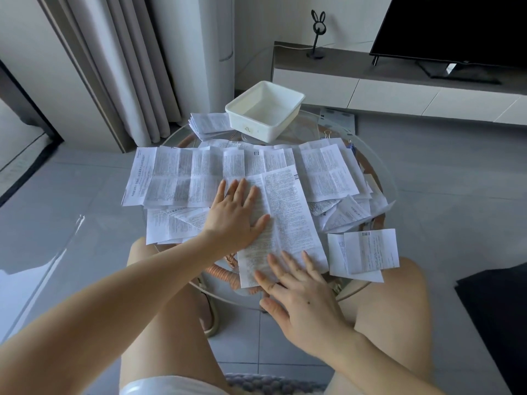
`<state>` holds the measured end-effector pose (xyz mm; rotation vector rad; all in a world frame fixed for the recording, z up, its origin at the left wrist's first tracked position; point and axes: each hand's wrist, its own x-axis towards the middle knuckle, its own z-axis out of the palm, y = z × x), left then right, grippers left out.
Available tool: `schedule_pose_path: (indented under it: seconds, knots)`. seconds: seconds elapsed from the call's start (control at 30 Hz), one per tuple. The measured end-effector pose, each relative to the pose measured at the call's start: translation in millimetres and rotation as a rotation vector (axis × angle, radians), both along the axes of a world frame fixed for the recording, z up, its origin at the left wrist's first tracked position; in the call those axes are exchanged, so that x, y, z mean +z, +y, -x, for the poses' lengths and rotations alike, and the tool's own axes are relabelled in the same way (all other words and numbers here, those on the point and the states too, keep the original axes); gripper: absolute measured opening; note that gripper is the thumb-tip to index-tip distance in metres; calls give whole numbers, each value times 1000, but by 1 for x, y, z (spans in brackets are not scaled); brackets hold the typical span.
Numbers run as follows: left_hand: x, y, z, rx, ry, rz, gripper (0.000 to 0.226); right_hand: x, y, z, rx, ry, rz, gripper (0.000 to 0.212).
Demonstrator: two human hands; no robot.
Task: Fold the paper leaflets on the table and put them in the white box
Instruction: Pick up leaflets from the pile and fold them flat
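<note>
Both hands lie spread flat, the left hand (236,215) and right hand (299,292) pressing a creased, printed paper leaflet (288,220); beyond them stands the smooth rectangular white box (263,112).

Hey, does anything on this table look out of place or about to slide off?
Yes. The wide leaflet at the left and the folded leaflets at the near right both overhang the rim of the glass table. A folded stack also sits beside the white box, which looks empty.

Soft, even daylight from the left; glare streaks on the floor (71,232). Wide-angle bending at edges. Focus mostly sharp.
</note>
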<state>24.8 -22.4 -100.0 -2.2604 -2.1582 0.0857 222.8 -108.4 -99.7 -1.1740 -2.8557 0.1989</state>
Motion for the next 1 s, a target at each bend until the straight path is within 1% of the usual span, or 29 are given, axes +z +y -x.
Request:
schedule_pose_path:
  seconds: [0.1,0.13,0.2,0.27,0.33,0.57,0.7,0.73,0.8,0.83,0.87,0.93,1.0]
  knots:
    - [0,0,1,-14,6,0,73,5,9,2,68,79,37,57]
    - [1,0,0,-22,14,-1,71,8,15,3,62,125,56,59]
    - [3,0,0,-35,29,7,66,12,29,6,-24,178,49,63]
    - [4,-1,0,-40,29,13,62,12,39,9,-134,119,16,59]
    - [4,-1,0,-42,28,6,61,6,41,12,-163,50,-1,50]
    - [7,2,2,-74,69,0,61,-7,39,10,-97,-4,-72,46]
    - [11,0,4,-117,90,-40,71,-11,38,7,-54,-75,-109,53]
    - [12,-1,4,-149,75,-70,71,-11,37,8,-54,-88,-106,58]
    - [12,1,2,-257,-3,-98,55,-10,37,9,-75,-99,-96,68]
    - [11,2,-1,-316,-49,-69,50,-9,37,9,-91,-106,-88,71]
    - [10,3,-3,-351,-98,-19,54,-7,36,10,-105,-117,-76,73]
    - [8,3,-10,-339,-185,47,63,-5,36,10,-121,-133,-47,75]
    - [8,2,-16,-296,-255,35,54,-5,37,10,-114,-139,-44,76]
